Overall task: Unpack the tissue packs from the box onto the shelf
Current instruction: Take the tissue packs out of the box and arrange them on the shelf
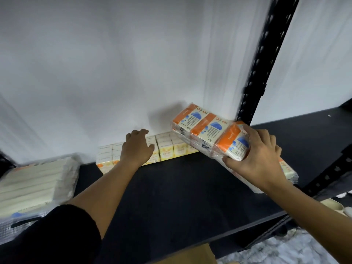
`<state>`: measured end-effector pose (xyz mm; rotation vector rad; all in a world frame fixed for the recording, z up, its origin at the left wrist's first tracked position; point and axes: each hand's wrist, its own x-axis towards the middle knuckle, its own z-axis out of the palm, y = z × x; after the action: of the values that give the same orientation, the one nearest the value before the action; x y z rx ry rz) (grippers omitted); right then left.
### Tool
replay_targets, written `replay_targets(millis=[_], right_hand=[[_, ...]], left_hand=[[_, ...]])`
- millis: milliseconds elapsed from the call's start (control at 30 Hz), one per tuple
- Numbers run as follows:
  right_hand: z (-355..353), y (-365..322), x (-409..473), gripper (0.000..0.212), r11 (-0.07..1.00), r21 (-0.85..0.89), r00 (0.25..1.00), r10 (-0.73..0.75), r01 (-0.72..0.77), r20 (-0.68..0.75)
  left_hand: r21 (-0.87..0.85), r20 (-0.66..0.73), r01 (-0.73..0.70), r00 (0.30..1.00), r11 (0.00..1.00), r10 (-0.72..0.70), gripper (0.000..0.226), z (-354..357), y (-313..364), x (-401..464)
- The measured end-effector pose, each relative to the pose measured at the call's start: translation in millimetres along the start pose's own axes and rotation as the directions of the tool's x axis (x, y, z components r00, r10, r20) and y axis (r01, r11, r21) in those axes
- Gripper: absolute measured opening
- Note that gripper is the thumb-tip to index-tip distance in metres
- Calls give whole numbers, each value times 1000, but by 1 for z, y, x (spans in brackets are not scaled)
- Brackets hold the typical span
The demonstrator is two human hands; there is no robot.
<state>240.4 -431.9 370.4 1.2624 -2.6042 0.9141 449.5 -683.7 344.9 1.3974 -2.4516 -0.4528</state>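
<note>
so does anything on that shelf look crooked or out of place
Only the orange tissue pack: the right hand holds it tilted, its far end over the yellow row at the wall. It is not set down yet.

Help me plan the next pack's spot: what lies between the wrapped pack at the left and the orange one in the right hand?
Head view: the row of yellow packs, left hand resting on it.

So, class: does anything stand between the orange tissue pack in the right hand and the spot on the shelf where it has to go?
The left hand rests on the yellow packs by the wall; the orange pack, gripped by the right hand, hangs over them. The dark shelf in front shows nothing in the way.
</note>
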Motion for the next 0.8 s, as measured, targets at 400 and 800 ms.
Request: replay_targets(millis=[400,800], right_hand=[[-34,32,16,117,977,16,975,211,-211,-71],[-43,85,41,72,973,64,963,209,-223,173]], left_hand=[[-847,346,289,937,446,51,63,37,217,-39],[-865,336,267,937,425,93,33,78,249,-8]])
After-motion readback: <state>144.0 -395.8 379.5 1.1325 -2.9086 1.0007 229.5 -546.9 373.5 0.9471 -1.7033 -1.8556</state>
